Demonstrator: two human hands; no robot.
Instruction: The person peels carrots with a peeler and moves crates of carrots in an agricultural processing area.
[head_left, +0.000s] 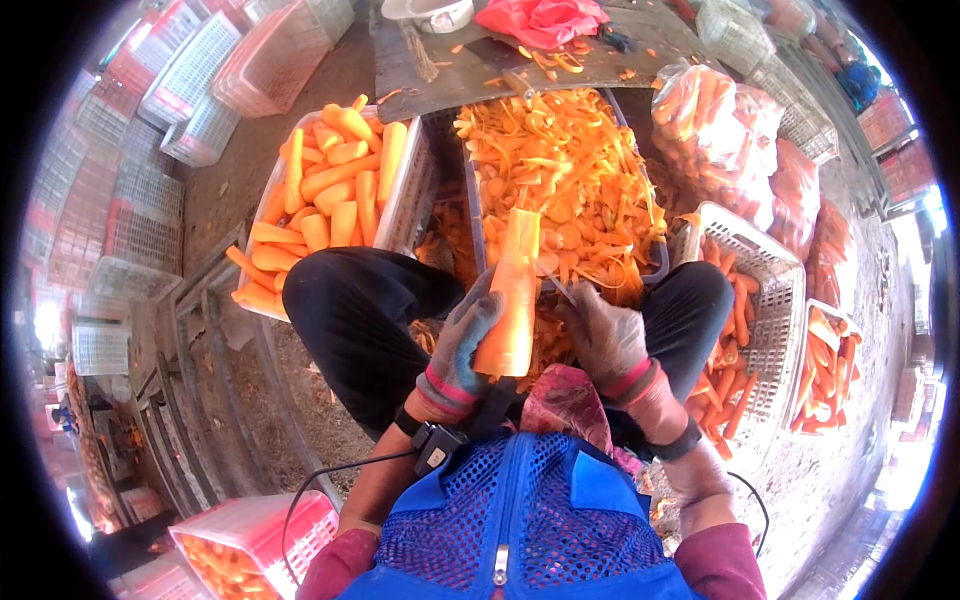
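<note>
My left hand (459, 349), in a grey knit glove, grips a thick peeled carrot (513, 311) upright in front of my lap. The carrot's broad cut end points toward me. In my gloved right hand (606, 334) is a slim bladed tool (556, 283), its blade slanting toward the carrot's right side. Whether it is a peeler or a knife is hard to tell. Just beyond both hands stands a crate (474, 217) heaped with orange peelings (555, 165) and cut carrot ends.
Peeled carrots (337, 172) fill a white crate (401, 202) at the left. Right of my knee, a white basket (776, 300) holds unpeeled carrots (724, 390). Bagged carrots (705, 135) stand behind it. A board (450, 82) lies across the far side. Stacked crates (191, 67) line the left.
</note>
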